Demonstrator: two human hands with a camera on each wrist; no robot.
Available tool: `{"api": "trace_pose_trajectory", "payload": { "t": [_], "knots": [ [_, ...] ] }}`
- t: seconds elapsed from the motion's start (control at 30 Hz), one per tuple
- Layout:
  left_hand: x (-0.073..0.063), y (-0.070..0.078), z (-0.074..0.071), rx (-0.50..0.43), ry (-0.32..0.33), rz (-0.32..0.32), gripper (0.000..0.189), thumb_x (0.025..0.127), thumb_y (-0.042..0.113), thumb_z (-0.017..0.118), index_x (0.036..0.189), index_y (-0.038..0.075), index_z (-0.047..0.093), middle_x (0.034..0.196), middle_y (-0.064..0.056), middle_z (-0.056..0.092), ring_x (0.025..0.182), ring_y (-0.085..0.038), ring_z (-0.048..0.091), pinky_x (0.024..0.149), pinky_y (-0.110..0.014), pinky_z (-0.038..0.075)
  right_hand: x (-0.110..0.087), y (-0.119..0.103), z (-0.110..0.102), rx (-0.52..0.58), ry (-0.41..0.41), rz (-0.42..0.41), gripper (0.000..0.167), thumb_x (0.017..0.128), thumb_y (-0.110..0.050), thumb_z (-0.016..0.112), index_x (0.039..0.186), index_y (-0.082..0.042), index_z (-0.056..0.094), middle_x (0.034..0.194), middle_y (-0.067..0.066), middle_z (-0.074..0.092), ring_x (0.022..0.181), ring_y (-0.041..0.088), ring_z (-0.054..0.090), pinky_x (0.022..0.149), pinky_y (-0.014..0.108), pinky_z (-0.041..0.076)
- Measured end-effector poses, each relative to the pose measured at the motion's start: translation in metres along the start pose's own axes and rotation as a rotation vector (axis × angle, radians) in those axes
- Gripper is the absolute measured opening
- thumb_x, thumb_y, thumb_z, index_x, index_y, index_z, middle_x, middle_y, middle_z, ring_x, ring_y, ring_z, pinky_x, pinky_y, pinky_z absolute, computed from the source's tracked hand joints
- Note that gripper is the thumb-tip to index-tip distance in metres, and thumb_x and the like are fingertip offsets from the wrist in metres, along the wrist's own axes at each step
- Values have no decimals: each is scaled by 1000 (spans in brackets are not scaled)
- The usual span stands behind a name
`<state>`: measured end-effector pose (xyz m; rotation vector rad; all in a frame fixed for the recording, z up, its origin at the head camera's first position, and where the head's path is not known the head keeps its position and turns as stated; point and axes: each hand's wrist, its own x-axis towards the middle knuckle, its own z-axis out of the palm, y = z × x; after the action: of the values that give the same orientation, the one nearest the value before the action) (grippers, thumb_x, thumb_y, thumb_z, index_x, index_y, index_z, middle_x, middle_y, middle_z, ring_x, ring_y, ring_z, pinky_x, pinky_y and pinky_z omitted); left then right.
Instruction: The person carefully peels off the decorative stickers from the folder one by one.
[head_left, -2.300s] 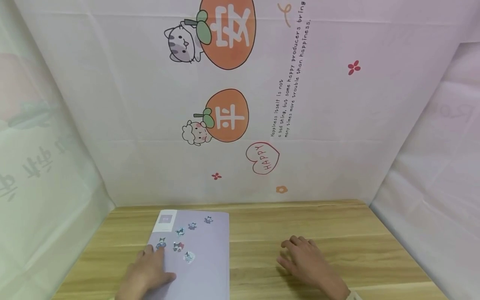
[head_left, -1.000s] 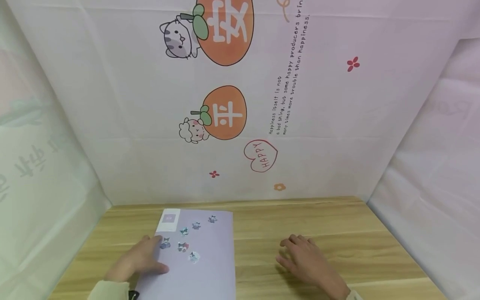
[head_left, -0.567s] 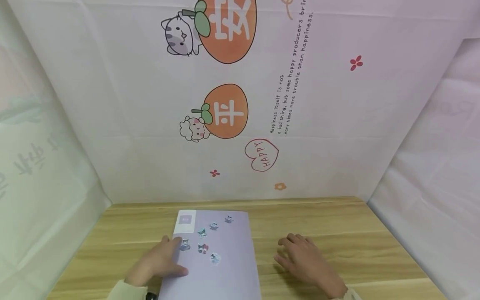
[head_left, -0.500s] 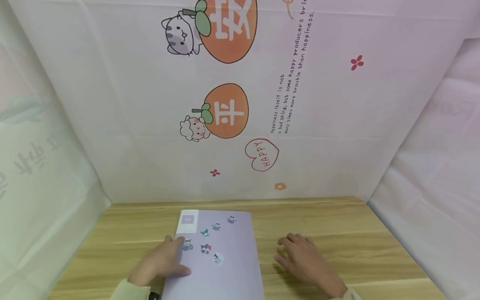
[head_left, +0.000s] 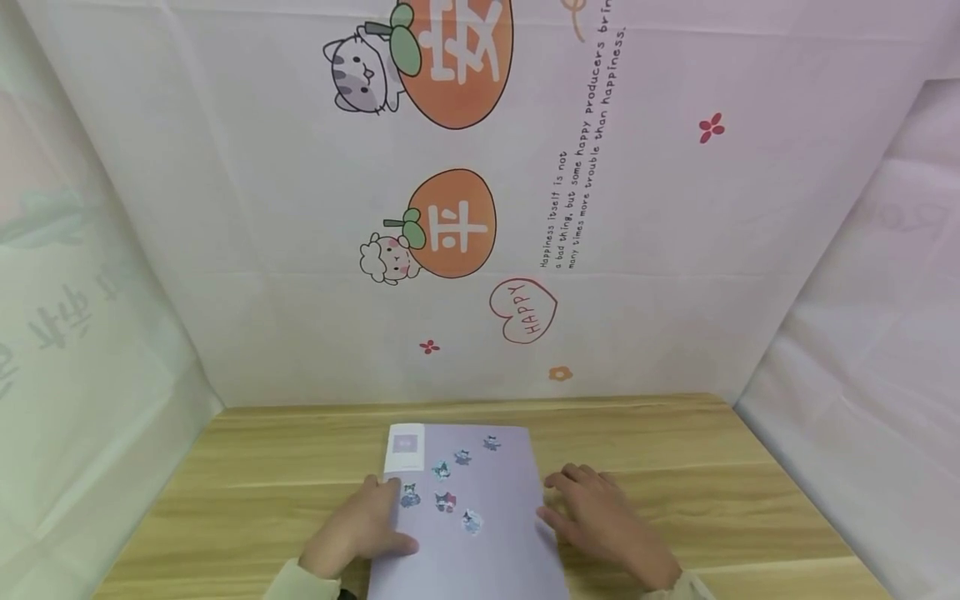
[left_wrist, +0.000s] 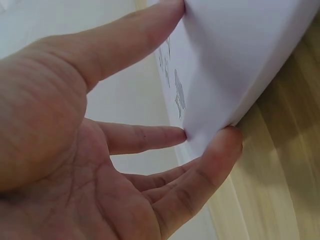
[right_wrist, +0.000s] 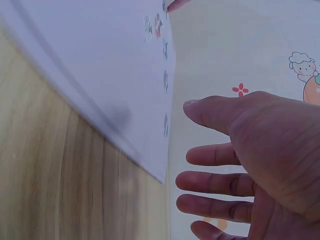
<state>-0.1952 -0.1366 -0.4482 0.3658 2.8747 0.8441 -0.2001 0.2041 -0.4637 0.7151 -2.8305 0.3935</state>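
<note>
A lilac notebook (head_left: 480,562) lies flat on the wooden table, in the middle of the head view. Several small cartoon stickers (head_left: 446,502) dot its cover, and a white label (head_left: 405,462) fills its far left corner. My left hand (head_left: 356,529) is at its left edge. In the left wrist view the thumb (left_wrist: 150,30) and one fingertip touch the cover (left_wrist: 220,45), while another finger (left_wrist: 222,147) presses against the side. My right hand (head_left: 600,517) is at the right edge, fingers spread loosely; the right wrist view shows them holding nothing, beside the notebook's corner (right_wrist: 150,160).
A white cloth (head_left: 637,325) with printed oranges, cartoon animals and lettering hangs behind the table's far edge. More white cloth stands at the left (head_left: 97,350) and right (head_left: 885,333). Bare wooden tabletop (head_left: 262,475) shows on both sides of the notebook.
The notebook has slid to the right along with my left hand, from the table's left part to the middle. My right hand has shifted slightly left, to the notebook's right edge.
</note>
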Motion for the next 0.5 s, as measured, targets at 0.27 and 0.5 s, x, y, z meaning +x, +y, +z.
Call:
{"api": "trace_pose_trajectory", "payload": {
  "t": [0.27, 0.5],
  "knots": [
    [5, 11, 13, -20, 7, -13, 74, 62, 25, 95, 117, -9, 58, 98, -20, 52, 78, -30, 58, 66, -51, 59, 7, -6, 3, 17, -32, 7, 34, 91, -35, 74, 113, -8, 72, 109, 4, 67, 102, 25, 62, 89, 53, 52],
    [6, 19, 18, -24, 21, 4, 69, 62, 25, 95, 112, -7, 59, 94, -16, 49, 75, -27, 56, 61, -46, 58, 15, -8, 11, 20, -8, -26, 24, 90, -29, 76, 105, -12, 73, 95, -3, 64, 88, 15, 59, 76, 39, 52]
  ]
}}
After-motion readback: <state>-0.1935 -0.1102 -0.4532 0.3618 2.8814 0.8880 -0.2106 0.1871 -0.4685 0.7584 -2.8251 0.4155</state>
